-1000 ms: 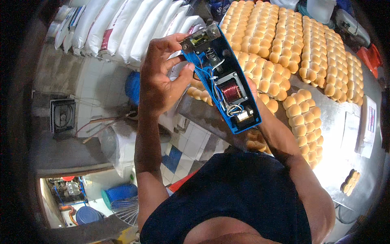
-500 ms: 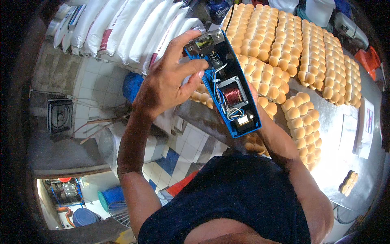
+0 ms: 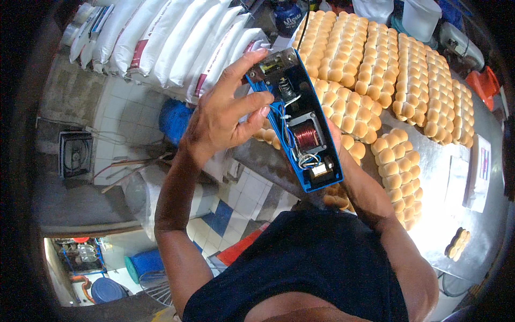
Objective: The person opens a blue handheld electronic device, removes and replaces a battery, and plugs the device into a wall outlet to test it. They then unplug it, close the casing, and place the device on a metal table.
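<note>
I hold an opened blue device case (image 3: 322, 177) up in front of me, its inside showing a copper coil (image 3: 307, 135), blue and white wires and small metal parts. My left hand (image 3: 228, 115) grips the case's left edge near the top, fingers curled over the wires. My right hand (image 3: 333, 140) supports the case from behind; only a bit of it and the forearm show past the case's right edge.
A steel table (image 3: 456, 214) carries many slabs of golden bread rolls (image 3: 375, 59). White flour sacks (image 3: 161, 37) lean at the upper left. White buckets (image 3: 421, 16) stand at the back. Below lie a tiled floor (image 3: 236, 198) and blue containers (image 3: 145, 263).
My left hand has shifted from the case's upper left corner to grip its left side over the wires. The case has tilted slightly and moved closer.
</note>
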### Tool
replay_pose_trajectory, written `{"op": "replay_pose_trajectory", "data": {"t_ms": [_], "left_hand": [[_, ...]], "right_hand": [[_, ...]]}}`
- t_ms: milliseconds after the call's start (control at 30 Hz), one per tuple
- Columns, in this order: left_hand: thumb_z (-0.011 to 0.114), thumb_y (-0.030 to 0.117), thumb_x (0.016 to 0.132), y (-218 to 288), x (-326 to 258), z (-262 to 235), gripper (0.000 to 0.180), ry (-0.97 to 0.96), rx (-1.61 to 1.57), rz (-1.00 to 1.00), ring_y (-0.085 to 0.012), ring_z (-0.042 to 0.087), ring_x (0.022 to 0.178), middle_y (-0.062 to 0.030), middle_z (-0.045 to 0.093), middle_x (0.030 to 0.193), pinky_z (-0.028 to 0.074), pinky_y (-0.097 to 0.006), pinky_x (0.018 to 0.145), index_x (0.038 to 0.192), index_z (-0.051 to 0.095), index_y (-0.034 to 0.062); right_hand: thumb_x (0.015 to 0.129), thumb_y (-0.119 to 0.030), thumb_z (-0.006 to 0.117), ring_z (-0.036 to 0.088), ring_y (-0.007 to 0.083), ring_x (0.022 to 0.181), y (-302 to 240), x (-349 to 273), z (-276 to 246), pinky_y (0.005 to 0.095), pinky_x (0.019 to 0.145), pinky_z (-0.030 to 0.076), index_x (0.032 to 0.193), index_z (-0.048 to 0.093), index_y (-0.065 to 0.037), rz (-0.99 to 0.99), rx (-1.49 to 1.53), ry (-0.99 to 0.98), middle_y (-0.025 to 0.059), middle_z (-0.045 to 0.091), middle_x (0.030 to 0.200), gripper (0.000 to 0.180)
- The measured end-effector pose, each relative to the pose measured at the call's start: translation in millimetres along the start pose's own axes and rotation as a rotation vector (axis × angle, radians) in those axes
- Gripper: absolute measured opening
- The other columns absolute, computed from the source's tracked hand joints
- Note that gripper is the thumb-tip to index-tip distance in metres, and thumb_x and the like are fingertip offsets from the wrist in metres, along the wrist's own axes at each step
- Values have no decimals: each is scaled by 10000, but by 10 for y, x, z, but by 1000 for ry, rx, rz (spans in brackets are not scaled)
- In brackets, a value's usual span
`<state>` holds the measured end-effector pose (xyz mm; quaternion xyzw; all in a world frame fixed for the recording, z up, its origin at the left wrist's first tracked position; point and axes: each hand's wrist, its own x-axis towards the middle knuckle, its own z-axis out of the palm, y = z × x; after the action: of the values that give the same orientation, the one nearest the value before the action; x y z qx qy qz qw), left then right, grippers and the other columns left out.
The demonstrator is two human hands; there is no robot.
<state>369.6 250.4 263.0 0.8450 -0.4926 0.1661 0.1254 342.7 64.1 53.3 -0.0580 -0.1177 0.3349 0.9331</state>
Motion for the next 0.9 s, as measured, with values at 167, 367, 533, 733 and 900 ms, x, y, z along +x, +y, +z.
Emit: {"op": "replay_pose_trajectory", "data": {"t_ms": [167, 367, 533, 733, 900], "left_hand": [[703, 80, 791, 24, -29, -25, 165, -2, -32, 17, -403, 487, 1308, -266, 412, 1448, 471, -440, 1035, 952, 707, 40], [716, 13, 746, 206, 87, -48, 160, -74, -88, -179, -404, 439, 1344, -234, 387, 1473, 430, -429, 1045, 886, 644, 36], [701, -10, 780, 337, 82, -62, 154, -87, -81, -225, -418, 430, 1347, -226, 369, 1478, 410, -437, 1071, 891, 602, 31], [699, -4, 760, 369, 52, 9, 151, -48, -97, -243, -411, 399, 1375, -228, 366, 1496, 378, -444, 1081, 882, 630, 52], [719, -15, 759, 321, -16, 103, 372, 190, -382, -261, -356, 521, 1282, -220, 510, 1365, 431, -426, 1062, 1103, 583, 25]], "right_hand": [[774, -493, 733, 689, 335, 1016, 19, -36, -105, 460, 883, 579, 1370, 477, 52, 3, -8, -10, 232, 644, 1221, 847], [765, -498, 734, 663, 344, 1075, -27, -60, -173, 468, 941, 545, 1397, 449, 49, 68, -10, -14, 238, 617, 1268, 882], [710, -494, 780, 681, 345, 1010, 26, -103, -68, 477, 856, 586, 1378, 480, 23, 34, -73, 72, 232, 635, 1225, 896], [659, -486, 812, 657, 349, 1077, -66, -130, -175, 467, 934, 544, 1402, 456, 30, 88, -89, -25, 240, 610, 1273, 972], [665, -462, 812, 646, 340, 1103, -81, -152, -256, 435, 989, 515, 1412, 447, 32, 135, -40, -73, 238, 603, 1291, 967]]}}
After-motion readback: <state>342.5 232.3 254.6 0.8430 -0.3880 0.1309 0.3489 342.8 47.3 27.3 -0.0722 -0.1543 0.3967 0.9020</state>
